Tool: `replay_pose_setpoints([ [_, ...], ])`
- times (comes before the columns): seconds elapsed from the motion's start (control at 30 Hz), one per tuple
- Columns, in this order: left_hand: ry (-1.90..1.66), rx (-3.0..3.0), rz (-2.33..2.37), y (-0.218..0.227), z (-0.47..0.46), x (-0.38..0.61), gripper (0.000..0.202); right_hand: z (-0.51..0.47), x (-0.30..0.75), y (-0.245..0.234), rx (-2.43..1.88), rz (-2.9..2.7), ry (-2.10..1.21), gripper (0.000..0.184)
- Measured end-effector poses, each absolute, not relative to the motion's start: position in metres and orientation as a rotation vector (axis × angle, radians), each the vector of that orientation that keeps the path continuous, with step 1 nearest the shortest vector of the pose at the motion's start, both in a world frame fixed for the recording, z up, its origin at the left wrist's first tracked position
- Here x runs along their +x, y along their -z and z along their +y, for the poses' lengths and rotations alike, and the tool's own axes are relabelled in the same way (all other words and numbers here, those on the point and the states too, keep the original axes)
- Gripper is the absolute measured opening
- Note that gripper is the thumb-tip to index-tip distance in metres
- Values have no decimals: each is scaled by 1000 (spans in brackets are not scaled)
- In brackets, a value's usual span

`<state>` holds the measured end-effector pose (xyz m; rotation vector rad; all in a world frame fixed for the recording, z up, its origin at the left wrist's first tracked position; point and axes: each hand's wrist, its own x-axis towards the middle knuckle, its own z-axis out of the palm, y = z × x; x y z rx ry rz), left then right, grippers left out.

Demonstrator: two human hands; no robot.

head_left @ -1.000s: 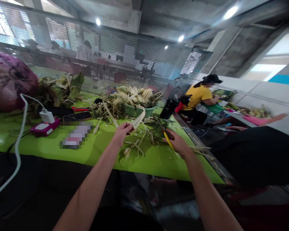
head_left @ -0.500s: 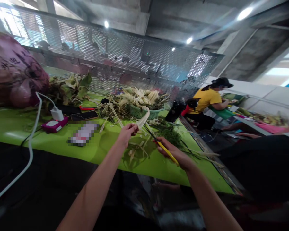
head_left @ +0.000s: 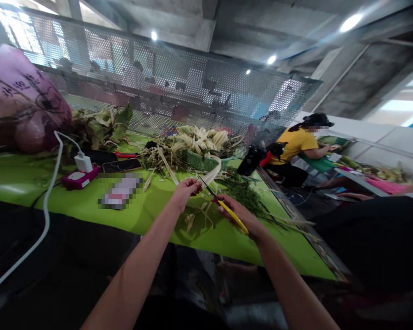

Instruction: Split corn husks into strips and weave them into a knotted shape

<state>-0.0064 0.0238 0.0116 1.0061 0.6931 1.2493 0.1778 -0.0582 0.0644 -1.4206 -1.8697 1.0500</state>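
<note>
Pinched in the fingertips of my left hand (head_left: 185, 192) is a pale dried husk strip (head_left: 214, 173), its free end curling up to the right. My right hand (head_left: 241, 214) is closed round yellow-handled scissors (head_left: 233, 215). The blades point up and left, lying against the strip close to my left fingers; whether they are parted is hard to see. Below the hands, thin husk scraps (head_left: 190, 222) lie on the green tabletop (head_left: 151, 215). Behind them a green basket (head_left: 200, 162) holds a heap of pale husks (head_left: 206, 138).
Green sprigs (head_left: 242, 190) lie right of my hands. On the left are a pixelated phone-like object (head_left: 121, 191), a dark phone (head_left: 122, 165), a purple power block (head_left: 79, 178) with white cable, and a pink bag (head_left: 24, 101). A mesh screen stands behind; a person in yellow (head_left: 292, 142) sits right.
The scissors have moved left, so their blades now reach the strip beside my left fingertips. My left hand has stayed nearly in place, and the strip's free end has shifted slightly right.
</note>
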Motion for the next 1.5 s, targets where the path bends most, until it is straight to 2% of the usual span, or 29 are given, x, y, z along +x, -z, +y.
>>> replay_pose_setpoints([
  [0.4,-1257,999,671,-12,23,-7,38,-51,180,-56,-1502,-1755,-1083,56],
  [0.67,-1270,995,691,-14,21,-8,34,-48,182,-51,-1532,-1775,-915,53],
  [0.77,-1276,998,721,-13,21,-9,32,-41,192,-49,-1601,-1821,-719,50],
  [0.97,-1280,997,756,-12,22,-10,25,-27,220,-48,-1948,-1917,-82,43],
  [1.1,-1294,984,777,-16,20,-10,22,-25,216,-56,-1898,-1957,115,30],
  [1.17,-1301,1001,765,-18,18,-9,22,-25,200,-58,-1739,-1895,44,26],
  [1.27,-1304,1026,725,-20,16,-6,22,-20,168,-55,-1403,-1786,-330,31],
  [1.37,-1322,1048,706,-19,17,-4,24,-13,139,-45,-1256,-1607,-620,36],
  [1.5,-1352,1067,701,-17,20,-2,23,-9,123,-34,-1232,-1410,-667,35],
])
